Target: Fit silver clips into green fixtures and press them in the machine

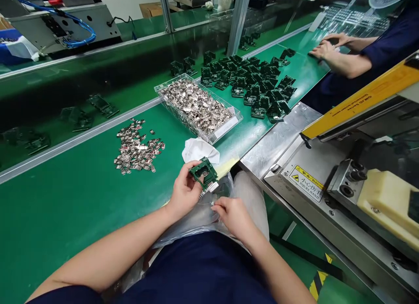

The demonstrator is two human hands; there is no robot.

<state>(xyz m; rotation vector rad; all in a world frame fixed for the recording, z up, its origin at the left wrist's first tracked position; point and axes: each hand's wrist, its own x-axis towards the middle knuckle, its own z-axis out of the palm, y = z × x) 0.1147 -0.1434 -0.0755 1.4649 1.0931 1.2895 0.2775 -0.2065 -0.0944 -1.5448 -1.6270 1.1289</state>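
Observation:
My left hand point(186, 191) grips a green circuit board point(207, 169) with a square opening and a row of pale metal pieces along its lower edge. Just below and to the right, my right hand point(233, 214) pinches a tiny pale piece point(213, 204) between thumb and fingertips, apart from the board; its kind is too small to make out. Under both hands lies a clear plastic bag point(203, 214) over my lap. Behind the board rests a crumpled white cloth point(200, 150). A loose pile of small metal parts point(139, 149) lies on the green table to the left.
A clear bin point(225, 130) full of small metal parts stands ahead. Beyond it, many circuit boards point(248, 79) are heaped. A metal machine point(304, 181) with a hand-injury warning label is at right. A co-worker's hands point(327, 48) work at the far right.

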